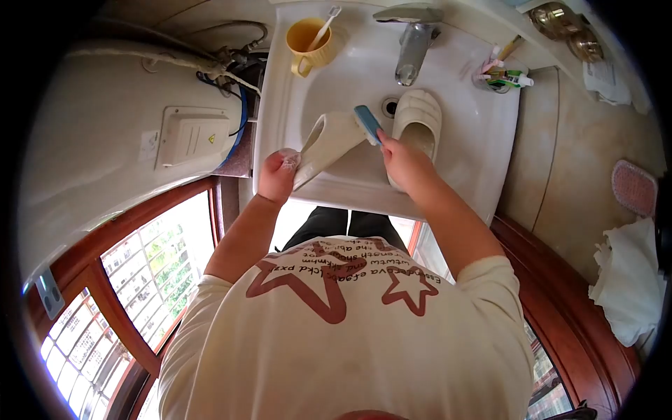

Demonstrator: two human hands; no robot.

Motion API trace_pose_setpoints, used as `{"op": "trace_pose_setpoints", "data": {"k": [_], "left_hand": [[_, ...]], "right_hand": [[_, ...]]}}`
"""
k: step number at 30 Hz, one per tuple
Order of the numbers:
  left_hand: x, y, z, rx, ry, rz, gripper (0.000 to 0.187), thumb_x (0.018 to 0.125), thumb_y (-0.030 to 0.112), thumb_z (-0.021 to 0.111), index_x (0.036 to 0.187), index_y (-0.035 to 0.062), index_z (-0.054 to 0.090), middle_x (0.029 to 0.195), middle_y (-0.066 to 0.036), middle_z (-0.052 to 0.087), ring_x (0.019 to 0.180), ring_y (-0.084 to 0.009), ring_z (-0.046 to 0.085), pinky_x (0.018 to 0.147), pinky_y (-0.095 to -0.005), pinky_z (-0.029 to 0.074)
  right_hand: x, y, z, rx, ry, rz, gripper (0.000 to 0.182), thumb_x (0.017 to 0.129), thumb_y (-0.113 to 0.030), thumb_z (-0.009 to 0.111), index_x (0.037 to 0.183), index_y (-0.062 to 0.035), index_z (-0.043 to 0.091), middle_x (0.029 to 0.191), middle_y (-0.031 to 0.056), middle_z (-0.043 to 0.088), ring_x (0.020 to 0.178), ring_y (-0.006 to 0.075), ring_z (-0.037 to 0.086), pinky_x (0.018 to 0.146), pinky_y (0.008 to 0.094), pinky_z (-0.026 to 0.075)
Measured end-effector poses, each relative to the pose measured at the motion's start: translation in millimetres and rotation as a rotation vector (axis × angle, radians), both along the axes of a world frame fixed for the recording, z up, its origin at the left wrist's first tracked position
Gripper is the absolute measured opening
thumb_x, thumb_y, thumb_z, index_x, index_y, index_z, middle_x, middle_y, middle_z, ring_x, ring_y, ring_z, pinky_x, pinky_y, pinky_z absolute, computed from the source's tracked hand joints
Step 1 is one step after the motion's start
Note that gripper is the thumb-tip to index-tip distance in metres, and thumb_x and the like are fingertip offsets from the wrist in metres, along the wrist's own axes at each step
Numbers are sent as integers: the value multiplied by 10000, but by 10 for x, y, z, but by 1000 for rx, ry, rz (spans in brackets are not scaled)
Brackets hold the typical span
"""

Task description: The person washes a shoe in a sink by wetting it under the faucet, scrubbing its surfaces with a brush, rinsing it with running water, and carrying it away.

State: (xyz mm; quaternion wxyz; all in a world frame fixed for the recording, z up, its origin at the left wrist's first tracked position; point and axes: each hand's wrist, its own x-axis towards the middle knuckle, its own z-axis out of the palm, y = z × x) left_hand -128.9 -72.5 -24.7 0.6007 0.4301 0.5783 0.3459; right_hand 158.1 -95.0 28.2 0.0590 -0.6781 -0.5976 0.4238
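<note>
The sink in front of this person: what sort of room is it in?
Most likely a home bathroom or washroom: the white sink has a faucet, and a yellow cup on it holds a toothbrush.

One yellow mug (318,59), handled, a white toothbrush (323,31) slanting inside; one chrome tap (413,52); one clear cup (488,86) containing a green-and-white tube (516,79); one pink pad (634,187), near white cloth (630,283); one square panel (183,136), yellow warning triangle (211,138); one reddish-brown window frame (115,299).
</note>
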Motion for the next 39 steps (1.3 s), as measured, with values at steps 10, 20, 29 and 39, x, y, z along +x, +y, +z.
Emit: {"op": "trace_pose_setpoints", "data": {"k": [10,20,29,39], "left_hand": [[-157,106,-38,28,119,-99,145,935,127,580,952,14,670,832,-13,652,789,-101,572,729,-266,477],[44,248,452,72,20,-281,256,971,129,540,1175,-12,603,1010,-53,636,899,-135,586,806,-276,484],[859,206,912,345,236,-818,627,740,216,823,1219,-20,495,1062,-177,626,958,-331,630,843,-360,501],[1558,362,1031,-60,448,-609,575,837,461,720,1094,-20,538,891,-170,652,847,-319,650,763,-385,519]], "right_hand": [[184,92,-644,107,-89,-68,335,953,-228,540,1276,-282,614,833,174,665,721,355,643,634,452,497],[326,74,-421,162,167,-153,447,982,-226,550,1425,-224,495,817,152,633,753,246,632,712,340,493],[524,-109,792,-123,105,-129,421,1008,-137,511,1428,-146,495,842,30,561,712,124,494,715,249,445],[701,-534,709,214,421,-311,430,982,-161,555,1410,-176,512,1097,170,671,907,188,635,835,298,473]]}}
